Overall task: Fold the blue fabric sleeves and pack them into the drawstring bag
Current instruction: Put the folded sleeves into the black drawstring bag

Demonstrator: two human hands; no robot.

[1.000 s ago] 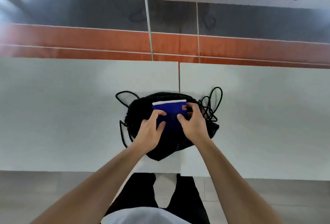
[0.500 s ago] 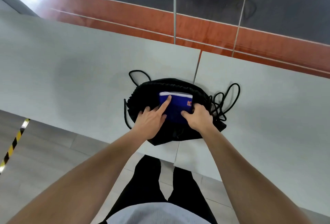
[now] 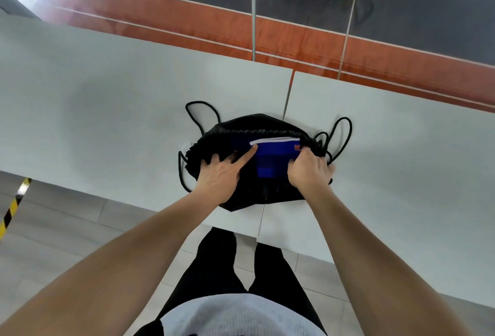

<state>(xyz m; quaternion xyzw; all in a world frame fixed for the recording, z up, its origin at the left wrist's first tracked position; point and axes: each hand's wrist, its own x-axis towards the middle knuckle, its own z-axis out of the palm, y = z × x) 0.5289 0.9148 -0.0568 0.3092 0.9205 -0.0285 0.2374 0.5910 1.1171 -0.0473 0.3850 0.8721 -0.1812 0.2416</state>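
A black drawstring bag (image 3: 214, 137) lies flat on the white table, mouth towards the far side. A folded blue sleeve (image 3: 273, 158) with a white band and a small red logo lies at the bag's mouth, under the gathered rim. A darker blue patch shows to its left. My left hand (image 3: 218, 175) rests on the bag, with its straight index finger touching the sleeve's upper left corner. My right hand (image 3: 308, 169) curls its fingers over the sleeve's right edge; the fingertips are hidden.
Black cords loop out at the bag's left (image 3: 198, 110) and right (image 3: 340, 134). The bag straddles the seam (image 3: 288, 97) between two white tabletops (image 3: 107, 100), close to the near edge. An orange and grey wall stands behind. Yellow-black tape (image 3: 13, 207) marks the floor at left.
My left index finger has stretched out to the sleeve's upper corner. My right hand has slid to the sleeve's right edge. The sleeve now sits under the bag's rim. The view tilted.
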